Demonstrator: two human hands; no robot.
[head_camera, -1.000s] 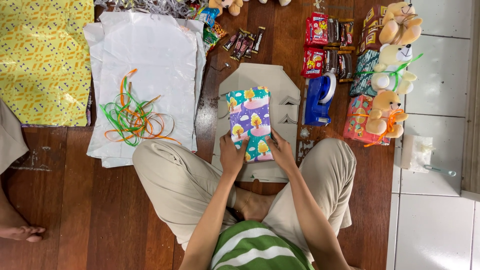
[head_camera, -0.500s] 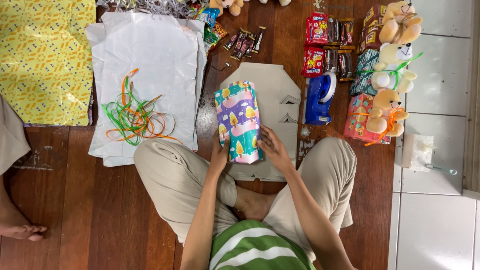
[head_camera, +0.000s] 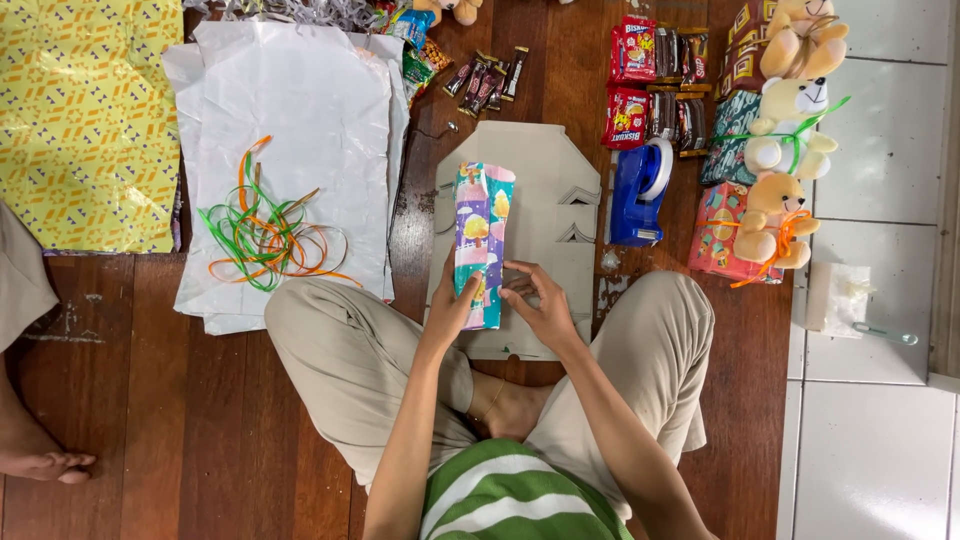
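Already wrapped: the gift box is covered in bright patterned paper on every face that shows, and it stands on edge on the grey cardboard sheet on the wooden floor.
Left hand: the left hand clasps the box's lower left side, fingers closed on the wrap.
Right hand: the right hand lies against the lower right edge, fingers spread and curled lightly; whether it pins a flap I cannot tell.
Far end: the paper at the top looks folded in, with uneven corners; no tape is clear enough to confirm.
Left to do, by my judgement: sealing the near end and adding ribbon, since the box carries no bow.
Supplies at hand: a blue tape dispenser just right of the cardboard; orange and green ribbons on white paper sheets to the left.
Nearby: teddy bears on finished parcels, snack packets and yellow wrapping paper.
Bystander: another person's foot at the left edge.
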